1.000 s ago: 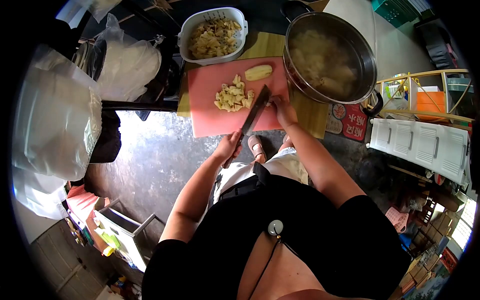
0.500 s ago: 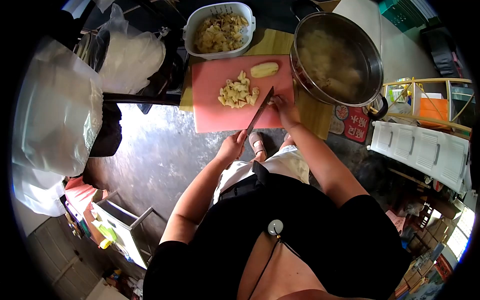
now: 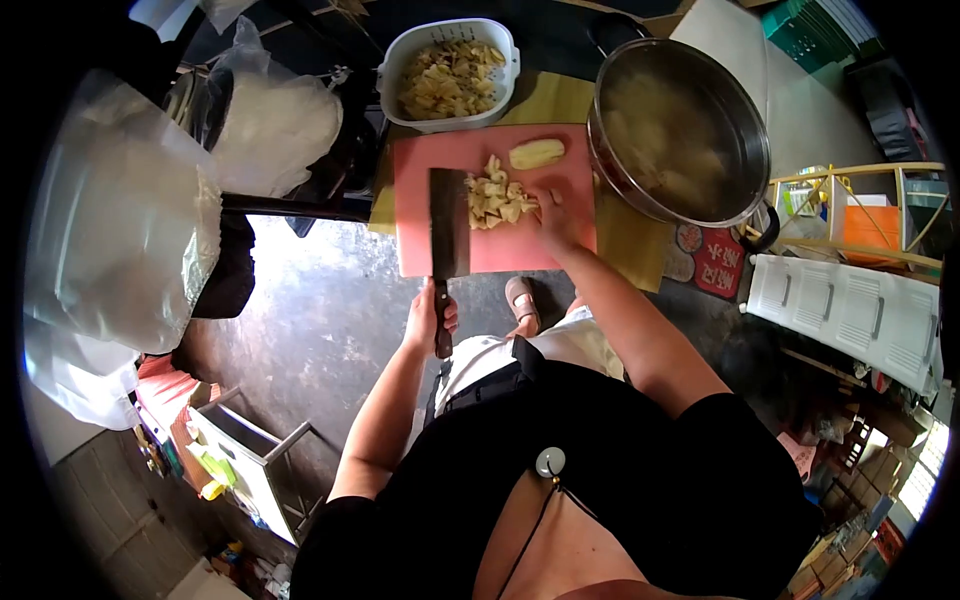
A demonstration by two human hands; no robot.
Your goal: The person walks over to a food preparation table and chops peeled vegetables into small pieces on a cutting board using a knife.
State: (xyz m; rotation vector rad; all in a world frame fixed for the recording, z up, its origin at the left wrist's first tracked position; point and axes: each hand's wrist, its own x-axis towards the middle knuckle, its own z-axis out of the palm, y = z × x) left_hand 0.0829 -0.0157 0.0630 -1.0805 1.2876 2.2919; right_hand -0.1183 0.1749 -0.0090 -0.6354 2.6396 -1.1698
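My left hand grips the dark handle of a cleaver, its broad blade lying over the left part of a pink cutting board. Against the blade's right side sits a pile of chopped, pale yellow vegetable pieces. At the right edge of that pile is my right hand, fingers stretched towards the pieces and touching them. A whole peeled, oblong vegetable of the same colour rests on the board just behind the pile.
Behind the board stands a white colander with more cut pieces. A large steel pot holds pale chunks in cloudy water at the right. Plastic-covered items crowd the left. White drawers stand at the right.
The cleaver has swung left from beside my right hand to the pile's left side, its blade now broad to view. My right hand has moved left to the pile, which is now more gathered.
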